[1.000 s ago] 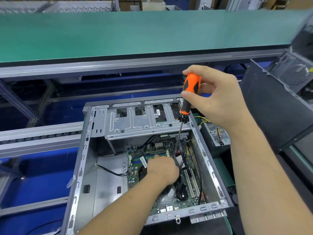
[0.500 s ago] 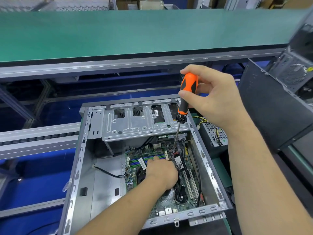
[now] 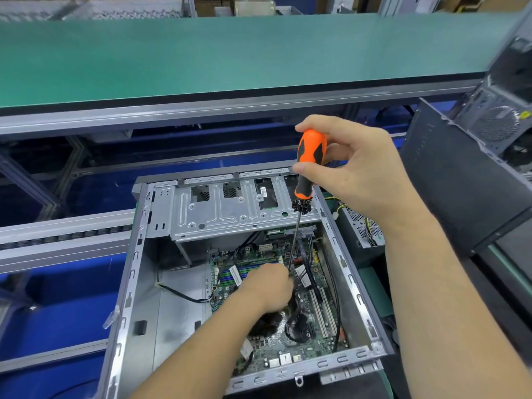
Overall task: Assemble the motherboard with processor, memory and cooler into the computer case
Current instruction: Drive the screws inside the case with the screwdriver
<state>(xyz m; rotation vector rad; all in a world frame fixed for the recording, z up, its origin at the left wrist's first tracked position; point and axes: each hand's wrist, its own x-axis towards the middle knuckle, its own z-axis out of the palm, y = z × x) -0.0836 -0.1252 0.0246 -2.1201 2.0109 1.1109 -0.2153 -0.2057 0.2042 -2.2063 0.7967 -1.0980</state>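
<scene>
An open grey computer case lies on its side in front of me. Inside it sits the green motherboard, with blue-green memory slots and white expansion slots. My right hand grips the orange-and-black screwdriver by its handle, nearly upright above the case. The thin shaft runs down to my left hand, which is curled low over the board at the shaft's tip. The tip and whatever lies beneath that hand are hidden. Black cables loop over the board beside that hand.
A silver drive cage spans the far end of the case. A power supply with coloured wires lies outside the case's right wall. A dark case panel leans at right. Beyond runs a green conveyor belt.
The view has shifted slightly. My right hand has turned a little on the screwdriver handle, which stays upright over the same spot. My left hand keeps its place at the tip.
</scene>
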